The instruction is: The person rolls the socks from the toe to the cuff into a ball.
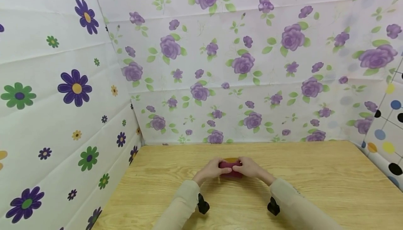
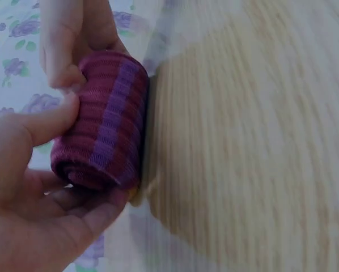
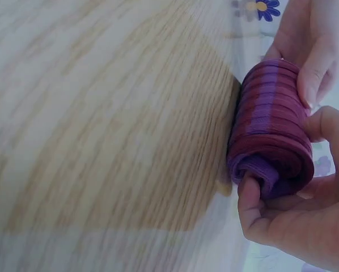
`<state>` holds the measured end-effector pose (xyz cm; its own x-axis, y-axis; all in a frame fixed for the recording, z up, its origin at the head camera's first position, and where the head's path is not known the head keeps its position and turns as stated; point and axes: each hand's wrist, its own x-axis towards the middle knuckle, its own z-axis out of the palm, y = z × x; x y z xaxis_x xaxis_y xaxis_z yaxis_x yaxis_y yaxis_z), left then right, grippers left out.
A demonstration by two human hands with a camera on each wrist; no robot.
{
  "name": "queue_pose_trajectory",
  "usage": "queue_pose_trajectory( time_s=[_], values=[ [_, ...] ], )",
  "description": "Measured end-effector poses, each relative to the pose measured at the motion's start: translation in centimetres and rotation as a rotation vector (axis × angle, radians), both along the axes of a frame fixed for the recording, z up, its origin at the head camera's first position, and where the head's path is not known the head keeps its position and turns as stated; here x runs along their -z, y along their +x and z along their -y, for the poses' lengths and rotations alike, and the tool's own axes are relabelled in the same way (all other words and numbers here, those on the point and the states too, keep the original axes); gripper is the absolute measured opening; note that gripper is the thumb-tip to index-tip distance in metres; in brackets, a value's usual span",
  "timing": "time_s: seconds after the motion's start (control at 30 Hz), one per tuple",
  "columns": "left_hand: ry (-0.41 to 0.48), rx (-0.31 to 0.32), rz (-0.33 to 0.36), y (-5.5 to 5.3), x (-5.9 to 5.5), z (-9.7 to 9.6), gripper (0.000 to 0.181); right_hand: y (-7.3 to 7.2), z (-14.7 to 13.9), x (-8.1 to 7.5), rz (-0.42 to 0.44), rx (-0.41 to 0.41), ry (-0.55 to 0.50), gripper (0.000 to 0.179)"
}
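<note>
We find the rolled cloth (image 1: 231, 172) between two hands, left hand (image 1: 211, 171) and right hand (image 1: 252, 167) each gripping one end, apparently against the bench (image 1: 157, 174).

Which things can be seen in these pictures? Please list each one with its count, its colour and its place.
Table: one, light wood, lower part of head view
Rolled cloth: one, maroon with purple, above the table's middle
Orange item: one, orange, behind the roll, mostly hidden
Rose-patterned sheet: one, white with purple and green, behind the table
Daisy-patterned sheet: one, white with multicoloured flowers, left side
Dotted sheet: one, white with multicoloured dots, right edge
Black devices: two, black, at the wrists
Sleeves: two, beige, on the forearms
Left hand: one, bare, gripping the roll's left end
Right hand: one, bare, gripping its right end
</note>
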<state>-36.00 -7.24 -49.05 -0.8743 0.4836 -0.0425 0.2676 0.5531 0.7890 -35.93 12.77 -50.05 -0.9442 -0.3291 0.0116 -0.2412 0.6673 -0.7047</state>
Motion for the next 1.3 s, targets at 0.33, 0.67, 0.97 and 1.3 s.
queue_pose_trajectory(
  time_s=[0.33,0.67,0.97,1.3],
  values=[
    [0.038,-0.204,0.094,0.3,-0.3,-0.9,0.037,0.1,0.7,0.2,-0.037,0.098,-0.028,0.023],
    [0.053,-0.434,0.163,0.5,-0.9,-2.4,0.037,1.1,1.3,0.4,-0.223,0.215,0.047,0.032],
    [0.134,-0.532,0.237,0.0,-1.2,-2.7,0.024,2.4,1.4,0.2,-0.7,0.056,0.213,0.037],
    [0.241,-0.471,0.33,-0.5,-0.5,-1.9,0.045,2.2,1.1,0.0,-0.729,-0.104,0.402,0.053]
  ],
)
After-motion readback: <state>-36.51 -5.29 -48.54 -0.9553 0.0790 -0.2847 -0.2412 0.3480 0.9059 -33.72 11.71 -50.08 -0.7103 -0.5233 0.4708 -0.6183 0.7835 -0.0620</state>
